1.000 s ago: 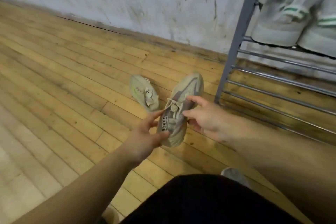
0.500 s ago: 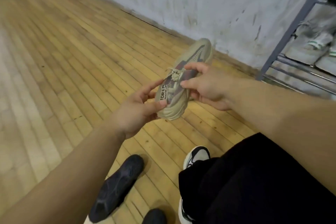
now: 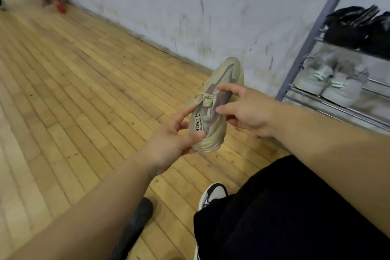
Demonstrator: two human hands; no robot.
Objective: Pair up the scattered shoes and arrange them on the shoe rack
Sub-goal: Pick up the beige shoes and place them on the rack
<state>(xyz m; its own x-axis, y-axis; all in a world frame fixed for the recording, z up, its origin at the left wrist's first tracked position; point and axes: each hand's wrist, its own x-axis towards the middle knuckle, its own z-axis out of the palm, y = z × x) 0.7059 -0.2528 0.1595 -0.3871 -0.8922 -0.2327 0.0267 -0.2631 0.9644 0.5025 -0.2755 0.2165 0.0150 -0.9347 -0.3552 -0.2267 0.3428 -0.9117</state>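
Beige sneaker (image 3: 219,99) between both hands' fingers (image 3: 226,109) (heel leftward), off floor

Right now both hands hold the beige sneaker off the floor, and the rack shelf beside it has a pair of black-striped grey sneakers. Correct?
Not quite. The head view shows both hands, left and right, holding the beige sneaker off the floor, but the grey sneakers on the rack have green stripes, not black.

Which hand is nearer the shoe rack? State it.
Right. The right hand grips the beige sneaker on the side facing the shoe rack; the left hand holds the sneaker's heel, farther from it.
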